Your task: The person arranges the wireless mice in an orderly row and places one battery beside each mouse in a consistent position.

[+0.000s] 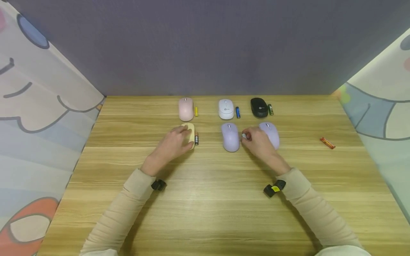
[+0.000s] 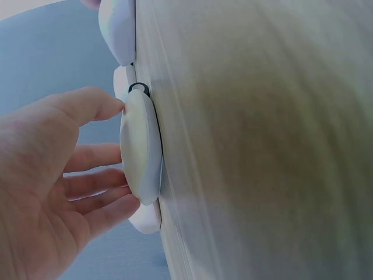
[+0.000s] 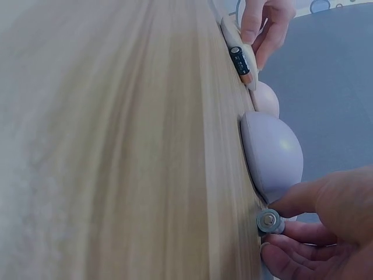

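Observation:
My left hand [image 1: 171, 144] rests over a pale yellow computer mouse [image 2: 140, 149], its thumb and fingertips touching the shell with fingers only slightly bent. Right beside that mouse lies a black battery with a copper end [image 3: 240, 64]. Between two lilac mice, my right hand [image 1: 257, 142] pinches a grey battery [image 3: 269, 221] with thumb and fingers, low over the wooden table. The left lilac mouse [image 1: 230, 137] stands close to these fingertips. Part of the right lilac mouse [image 1: 271, 134] is hidden behind my right hand.
Along the back stand a pink mouse [image 1: 186, 109] with a yellow battery [image 1: 196, 111], a white mouse [image 1: 226, 109] with a blue battery [image 1: 238, 112], and a black mouse [image 1: 259, 107] with a green battery [image 1: 271, 109]. A red-orange battery [image 1: 327, 143] lies alone at right.

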{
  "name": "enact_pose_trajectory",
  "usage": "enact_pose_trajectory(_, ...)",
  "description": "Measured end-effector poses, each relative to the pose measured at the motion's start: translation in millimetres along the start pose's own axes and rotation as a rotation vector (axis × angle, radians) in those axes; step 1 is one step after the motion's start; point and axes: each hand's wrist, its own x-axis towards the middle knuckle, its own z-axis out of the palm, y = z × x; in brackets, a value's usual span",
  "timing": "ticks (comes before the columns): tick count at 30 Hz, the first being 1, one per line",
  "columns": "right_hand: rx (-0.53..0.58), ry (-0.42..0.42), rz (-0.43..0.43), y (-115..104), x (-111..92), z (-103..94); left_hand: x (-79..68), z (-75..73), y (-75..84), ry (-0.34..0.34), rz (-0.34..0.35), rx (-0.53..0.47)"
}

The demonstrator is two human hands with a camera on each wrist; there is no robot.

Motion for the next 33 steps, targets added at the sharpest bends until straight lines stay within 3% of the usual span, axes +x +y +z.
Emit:
enact_pose_trajectory(15, 0.023, -0.013, 0.007, -3.2, -1.0, -0.7, -0.3, -1.8, 2.2, -0.026, -0.024, -0.010)
enact_pose_trajectory(33, 0.037, -0.010, 0.019, -5.0, -2.7, -1.5, 0.0, 0.6, 0.8, -0.009, -0.019, -0.025)
